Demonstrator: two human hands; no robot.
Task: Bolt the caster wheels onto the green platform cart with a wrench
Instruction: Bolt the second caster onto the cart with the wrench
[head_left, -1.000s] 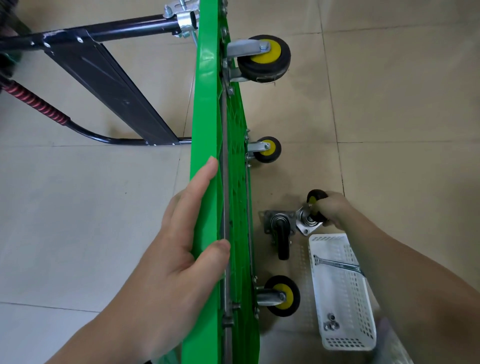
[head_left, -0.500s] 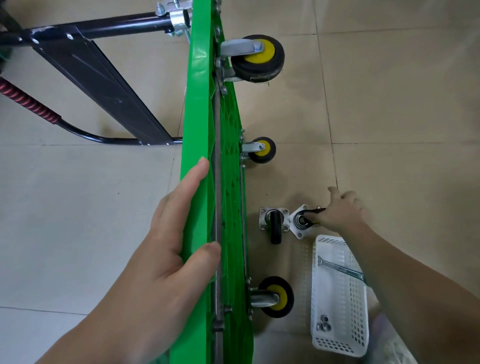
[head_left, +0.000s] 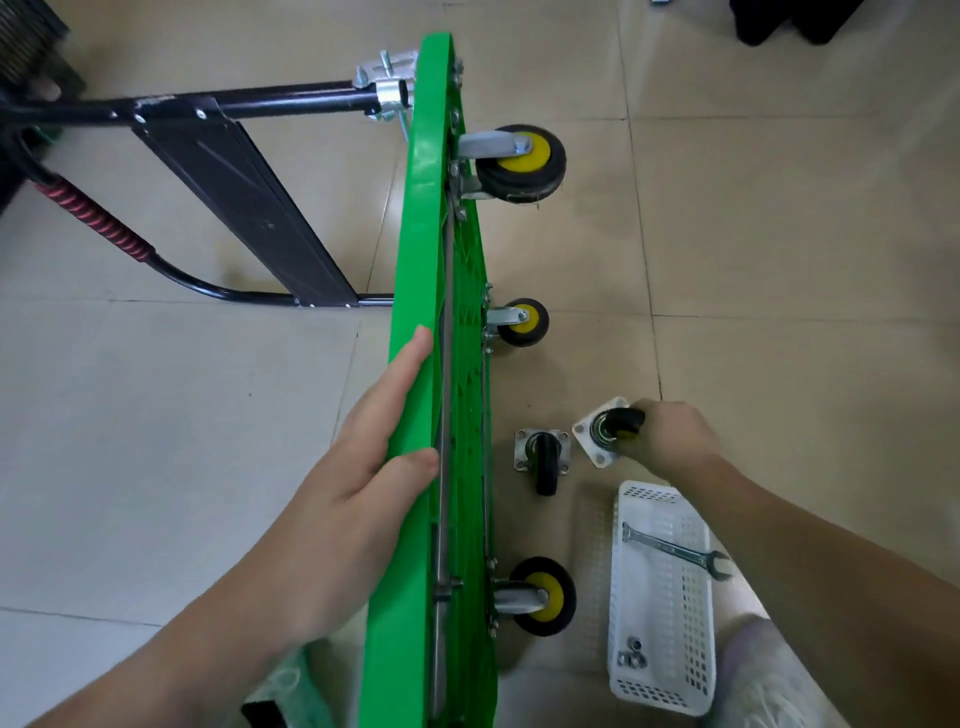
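Here the green platform cart (head_left: 421, 312) stands on its long edge on the tiled floor, with three yellow-hubbed black casters (head_left: 522, 161) bolted to its ribbed underside. The left hand (head_left: 358, 467) has its grip clamped over the top edge. The right hand (head_left: 670, 434) has its grip closed round a loose caster wheel (head_left: 605, 431) on the floor, just beside a second loose caster (head_left: 543, 457). The wrench (head_left: 670, 548) lies in the white basket (head_left: 654, 691).

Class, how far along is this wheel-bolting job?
Done: three casters mounted on the green platform cart. In hand: the right hand grips a loose caster; the left hand holds the cart. Left: another loose caster on the floor; wrench and nuts unused in the basket.
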